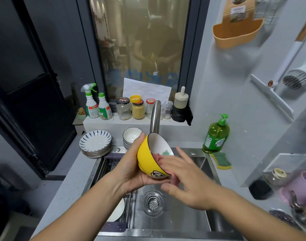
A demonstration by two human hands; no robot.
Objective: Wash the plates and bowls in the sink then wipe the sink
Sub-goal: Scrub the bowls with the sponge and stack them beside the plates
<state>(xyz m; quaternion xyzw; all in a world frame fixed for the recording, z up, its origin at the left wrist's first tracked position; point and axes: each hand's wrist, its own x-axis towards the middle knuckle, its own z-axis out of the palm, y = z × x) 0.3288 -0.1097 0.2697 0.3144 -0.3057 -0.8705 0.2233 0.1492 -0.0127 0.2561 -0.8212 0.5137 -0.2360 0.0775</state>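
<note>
Left grip (pixel 131 172) cups the yellow bowl (pixel 147 161); right grip (pixel 187 185), fingers spread, presses pink cloth (pixel 156 157) inside.

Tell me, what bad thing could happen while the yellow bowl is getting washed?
The yellow bowl is tilted, and only the left hand grips it above the steel sink. If slippery, it might slide out and chip. The right hand presses a pink cloth inside; a hard push could knock it loose. The faucet looks close behind the rim, so the bowl might bump it.
</note>
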